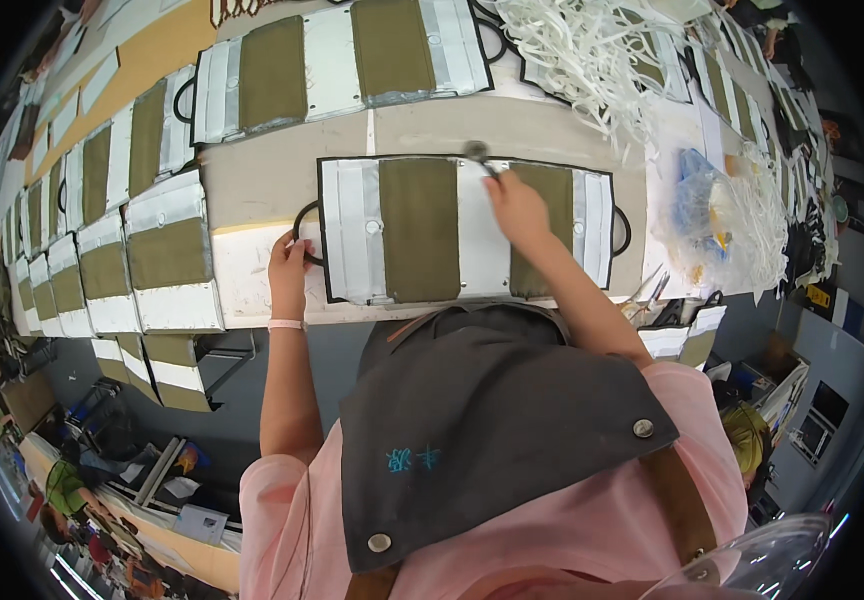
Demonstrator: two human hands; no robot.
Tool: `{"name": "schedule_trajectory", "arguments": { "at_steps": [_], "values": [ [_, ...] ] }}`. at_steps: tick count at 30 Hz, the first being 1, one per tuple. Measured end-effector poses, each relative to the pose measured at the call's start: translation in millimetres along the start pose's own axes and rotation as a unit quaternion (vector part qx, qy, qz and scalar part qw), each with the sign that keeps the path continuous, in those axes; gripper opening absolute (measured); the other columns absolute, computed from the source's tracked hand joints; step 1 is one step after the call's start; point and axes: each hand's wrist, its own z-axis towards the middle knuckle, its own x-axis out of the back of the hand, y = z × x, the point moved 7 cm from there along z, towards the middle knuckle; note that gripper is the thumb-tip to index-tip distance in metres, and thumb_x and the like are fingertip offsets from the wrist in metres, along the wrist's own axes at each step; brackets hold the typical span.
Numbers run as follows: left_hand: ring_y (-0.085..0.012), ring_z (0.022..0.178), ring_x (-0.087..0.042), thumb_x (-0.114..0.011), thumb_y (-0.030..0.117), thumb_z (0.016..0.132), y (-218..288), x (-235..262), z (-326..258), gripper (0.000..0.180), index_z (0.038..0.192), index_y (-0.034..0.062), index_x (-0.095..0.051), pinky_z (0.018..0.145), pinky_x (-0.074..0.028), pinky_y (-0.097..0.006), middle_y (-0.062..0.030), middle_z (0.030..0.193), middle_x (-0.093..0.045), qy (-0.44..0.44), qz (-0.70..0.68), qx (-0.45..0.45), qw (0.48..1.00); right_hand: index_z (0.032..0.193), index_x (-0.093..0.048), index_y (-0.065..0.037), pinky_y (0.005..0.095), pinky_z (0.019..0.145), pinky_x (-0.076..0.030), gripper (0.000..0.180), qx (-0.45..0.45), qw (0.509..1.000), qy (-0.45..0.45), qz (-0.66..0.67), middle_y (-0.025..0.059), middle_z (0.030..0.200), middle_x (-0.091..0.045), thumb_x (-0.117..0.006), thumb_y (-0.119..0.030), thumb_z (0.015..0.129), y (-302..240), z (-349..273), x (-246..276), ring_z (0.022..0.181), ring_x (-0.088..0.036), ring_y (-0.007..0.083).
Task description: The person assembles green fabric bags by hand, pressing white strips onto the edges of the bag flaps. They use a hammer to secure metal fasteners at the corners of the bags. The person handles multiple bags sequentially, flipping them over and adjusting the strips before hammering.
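**Panel lies lengthwise along near table edge, a hand at its left end and one over it**

White-and-olive panel (pixel 419 230): on the table (pixel 412 137), long axis left-right, roughly parallel to the near edge. Left hand (pixel 289 255) pinches the left loop (pixel 301 219), just off the panel's short side. Right hand (pixel 524 213) is closed around a round-headed tool (pixel 476 151), reaching across the panel; head sits by its far long edge (blurred, contact can't tell). Right hand is nearer panel centre. Right loop (pixel 626 232) untouched.
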Motion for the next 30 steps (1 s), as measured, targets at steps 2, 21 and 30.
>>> {"name": "schedule_trajectory", "arguments": {
  "at_steps": [2, 21, 30],
  "values": [
    [-0.0115, 0.086, -0.063, -0.056, 0.011, 0.098, -2.8, -2.1, -8.4, 0.037, 0.133, 0.0017, -0.053, 0.076, -0.052, -0.026, -0.0056, 0.096, -0.066, -0.02, -0.036, 0.024, 0.999, 0.094, -0.059, -0.005, 0.056, 0.066, -0.05, 0.038, -0.061, 0.992, 0.107, 0.017, 0.0237, 0.077, -0.067, -0.052, -0.042, 0.1, 71.7, -27.6, 34.5, 0.076, -0.065, 0.0462],
    [-0.0095, 0.079, -0.06, -0.057, 0.009, 0.1, 346.8, 12.1, -274.3, 0.049, 0.144, -0.0066, -0.042, 0.083, -0.053, -0.026, -0.0072, 0.096, -0.063, -0.169, -0.027, -0.518, 0.838, 0.133, -0.053, -0.008, 0.0533, 0.091, -0.047, 0.048, -0.31, 0.915, 0.234, -0.112, 0.0272, 0.125, -0.054, -0.059, -0.011, 0.086, 282.7, -139.7, 46.3, 0.115, -0.053, 0.0447],
    [-0.0092, 0.079, -0.059, -0.057, 0.021, 0.1, 430.9, -78.1, -349.9, 0.027, 0.105, -0.0021, -0.07, 0.075, -0.046, -0.024, -0.0031, 0.089, -0.067, -0.264, -0.018, -0.587, 0.765, 0.144, -0.044, -0.006, 0.0438, 0.096, -0.045, 0.064, -0.016, 0.897, 0.438, 0.064, 0.0242, 0.129, -0.052, -0.07, -0.016, 0.087, 142.6, -114.5, 95.7, 0.118, -0.052, 0.0365]
  ]
}}
